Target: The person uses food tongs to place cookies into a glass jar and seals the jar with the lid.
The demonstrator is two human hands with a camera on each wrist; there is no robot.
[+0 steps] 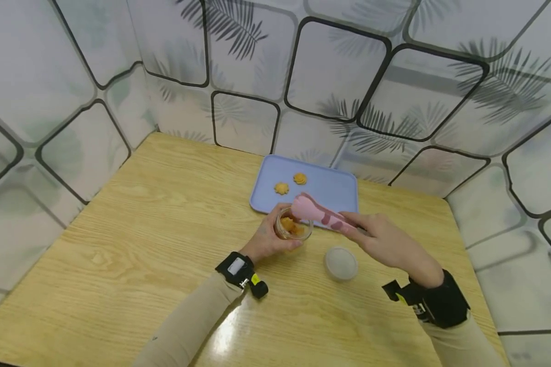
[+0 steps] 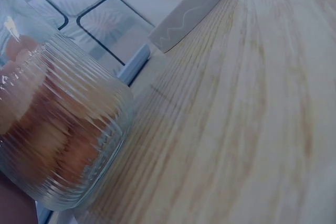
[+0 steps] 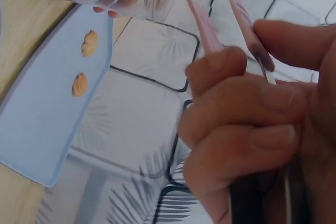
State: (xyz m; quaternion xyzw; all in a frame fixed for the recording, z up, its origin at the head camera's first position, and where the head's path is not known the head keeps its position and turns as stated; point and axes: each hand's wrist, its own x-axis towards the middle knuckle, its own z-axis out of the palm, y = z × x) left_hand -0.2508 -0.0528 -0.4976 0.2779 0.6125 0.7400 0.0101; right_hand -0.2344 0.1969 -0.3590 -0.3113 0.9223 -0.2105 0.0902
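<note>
My left hand (image 1: pixel 267 238) grips a ribbed glass jar (image 2: pixel 68 124) with several golden-brown cookies (image 1: pixel 290 224) inside. The jar's open mouth faces up in the head view. My right hand (image 1: pixel 385 239) holds pink tongs (image 1: pixel 319 213), fingers curled round the handles. Their tips overlap the jar's rim in the head view. In the right wrist view the tongs' two arms stand apart with nothing between them. Behind the jar lies a blue tray (image 1: pixel 335 191) bearing a flower-shaped cookie (image 1: pixel 281 188) and a swirled cookie (image 1: pixel 300 178).
A round whitish lid (image 1: pixel 341 263) lies on the wooden table (image 1: pixel 165 214), right of the jar and below the right hand. Patterned panels (image 1: pixel 243 122) rise along the table's back and sides, close behind the tray.
</note>
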